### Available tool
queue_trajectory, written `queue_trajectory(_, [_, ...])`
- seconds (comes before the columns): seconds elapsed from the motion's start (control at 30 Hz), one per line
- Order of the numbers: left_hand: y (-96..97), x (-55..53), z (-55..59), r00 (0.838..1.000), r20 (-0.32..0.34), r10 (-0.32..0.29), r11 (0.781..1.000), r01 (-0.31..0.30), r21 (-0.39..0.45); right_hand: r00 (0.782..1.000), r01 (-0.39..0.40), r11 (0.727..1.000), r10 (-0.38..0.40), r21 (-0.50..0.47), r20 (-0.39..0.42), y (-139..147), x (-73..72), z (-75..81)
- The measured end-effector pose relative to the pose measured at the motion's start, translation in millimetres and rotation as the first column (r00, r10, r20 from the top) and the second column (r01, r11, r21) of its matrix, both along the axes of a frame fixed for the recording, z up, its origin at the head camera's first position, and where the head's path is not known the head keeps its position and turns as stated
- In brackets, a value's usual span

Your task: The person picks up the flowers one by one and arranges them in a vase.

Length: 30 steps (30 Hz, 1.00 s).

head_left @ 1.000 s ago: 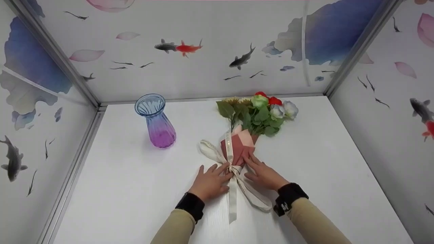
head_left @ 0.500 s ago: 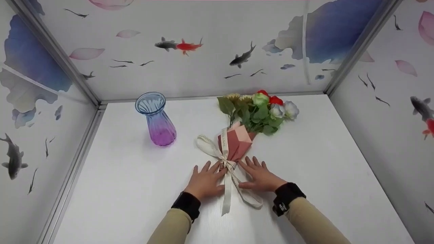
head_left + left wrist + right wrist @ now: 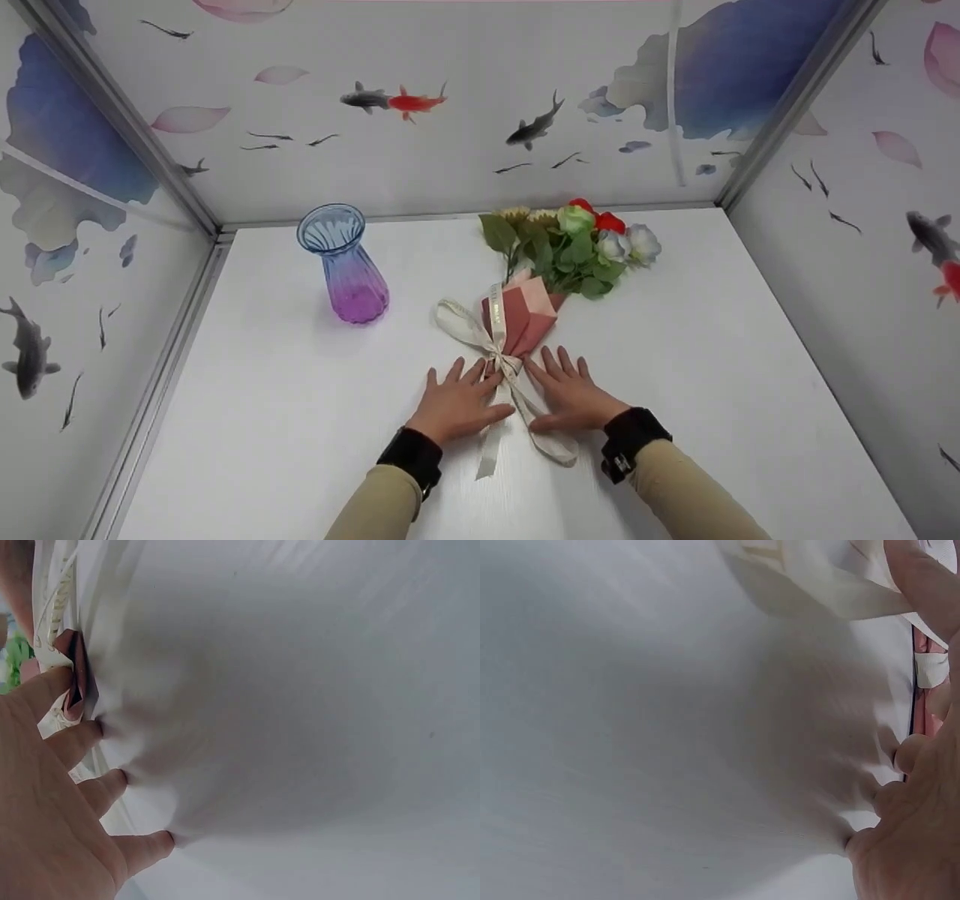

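Note:
A bouquet wrapped in red and pink paper (image 3: 526, 311) lies on the white table, tied at its narrow end with a cream ribbon bow (image 3: 461, 321). Green leaves with red, green, yellow and pale blue flowers (image 3: 576, 220) fan out at its far end. My left hand (image 3: 455, 405) lies with spread fingers on the left of the knot, its index fingertip at the wrapped base. On the other side my right hand (image 3: 576, 397) rests with spread fingers, index fingertip beside the knot. In the left wrist view the fingertips (image 3: 161, 840) touch the tabletop.
A ribbed glass vase (image 3: 346, 266), blue above and purple below, stands upright at the back left. Ribbon tails and a loop (image 3: 555, 448) trail toward the near side between the hands. Printed panels (image 3: 465, 150) with fish and petals wall the table's back and sides.
The bouquet's tied end and ribbon have shifted left. My right hand has come off the wrapping paper, down beside the knot, fingers spread. Lately both thumbs have moved slightly; the vase stays put.

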<state>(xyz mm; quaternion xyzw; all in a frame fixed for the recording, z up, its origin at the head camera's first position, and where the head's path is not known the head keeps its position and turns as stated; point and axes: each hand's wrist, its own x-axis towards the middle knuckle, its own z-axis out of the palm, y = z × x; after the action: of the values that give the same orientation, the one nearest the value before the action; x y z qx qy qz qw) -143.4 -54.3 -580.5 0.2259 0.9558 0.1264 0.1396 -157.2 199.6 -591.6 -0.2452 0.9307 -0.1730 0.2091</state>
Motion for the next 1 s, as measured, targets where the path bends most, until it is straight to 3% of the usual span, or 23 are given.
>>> queue_trajectory(0.33, [-4.1,3.7,-7.1,0.995,-0.088,-0.045,0.998,0.042,-0.038,0.999,-0.014,1.0,0.015,0.013,-0.039,3.2,0.2,-8.6])
queue_trajectory(0.73, [-13.8,1.2,-8.3,0.998,-0.042,-0.037,0.998,0.038,0.041,0.999,-0.033,0.998,0.031,-0.06,-0.034,9.1,-0.4,-10.8])
queue_trajectory(1.0, [-29.4,0.6,-9.1,0.999,-0.028,0.016,0.998,-0.014,0.068,0.998,-0.051,0.993,0.047,-0.107,-0.044,13.0,0.0,-12.1])
